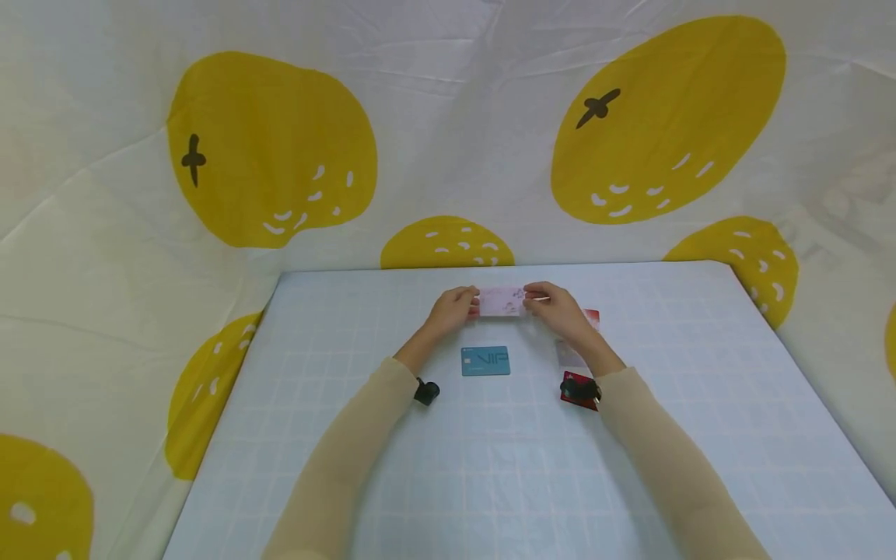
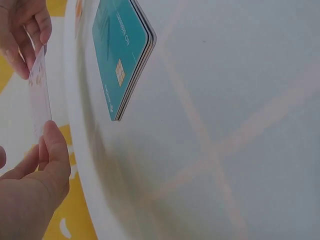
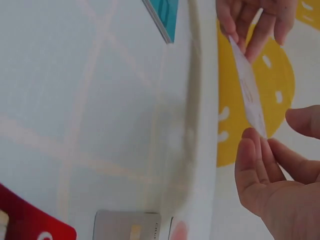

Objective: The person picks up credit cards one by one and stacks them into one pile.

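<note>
A pale pink card (image 1: 500, 301) with a small flower print is held up over the far part of the table, stretched between both hands. The left hand (image 1: 451, 309) grips its left edge, and the right hand (image 1: 553, 305) holds its right edge between the fingers. In the right wrist view the right thumb (image 3: 302, 121) stands apart from the card. Nearer than the hands, a teal card (image 1: 485, 361) marked VIP lies on the table; the left wrist view shows it as the top of a small stack.
Right of the stack, partly under the right forearm, lie a red card (image 1: 579, 390), a greyish card (image 1: 570, 355) and a red-and-white card (image 1: 593, 318). White cloth with yellow fruit shapes hangs behind the table (image 1: 448, 482).
</note>
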`<state>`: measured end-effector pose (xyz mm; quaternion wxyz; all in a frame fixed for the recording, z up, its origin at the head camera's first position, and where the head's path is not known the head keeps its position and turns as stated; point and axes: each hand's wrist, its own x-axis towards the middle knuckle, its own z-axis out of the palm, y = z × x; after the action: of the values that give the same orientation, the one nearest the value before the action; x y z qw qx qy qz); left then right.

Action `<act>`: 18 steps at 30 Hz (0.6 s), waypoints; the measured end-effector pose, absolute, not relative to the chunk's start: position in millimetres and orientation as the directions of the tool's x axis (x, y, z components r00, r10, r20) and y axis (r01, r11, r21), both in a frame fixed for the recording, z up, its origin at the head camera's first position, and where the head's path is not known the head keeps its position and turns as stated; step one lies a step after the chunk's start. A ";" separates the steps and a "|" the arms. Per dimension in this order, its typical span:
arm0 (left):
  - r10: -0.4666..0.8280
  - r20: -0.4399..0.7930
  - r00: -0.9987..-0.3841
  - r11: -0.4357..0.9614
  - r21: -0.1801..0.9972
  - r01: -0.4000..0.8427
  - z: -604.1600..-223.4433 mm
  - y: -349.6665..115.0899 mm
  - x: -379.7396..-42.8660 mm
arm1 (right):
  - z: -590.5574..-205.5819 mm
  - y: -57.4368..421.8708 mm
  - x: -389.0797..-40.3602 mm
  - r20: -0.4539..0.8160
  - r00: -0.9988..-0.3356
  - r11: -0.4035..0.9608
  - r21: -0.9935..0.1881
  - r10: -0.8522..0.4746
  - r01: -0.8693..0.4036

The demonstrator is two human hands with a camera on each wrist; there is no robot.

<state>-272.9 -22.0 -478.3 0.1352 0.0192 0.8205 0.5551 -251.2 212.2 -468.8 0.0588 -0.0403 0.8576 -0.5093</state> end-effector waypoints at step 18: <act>0.202 -0.200 -0.959 0.357 0.927 -0.118 -475.5 -58.7 -227.3 | -463.3 190.5 -206.6 -0.129 -0.978 0.401 -0.915 -0.164 0.053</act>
<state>-227.3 -58.7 -475.5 0.1415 0.0259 0.8115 0.5664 -206.6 190.5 -463.3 0.0996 -0.0333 0.8310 -0.5463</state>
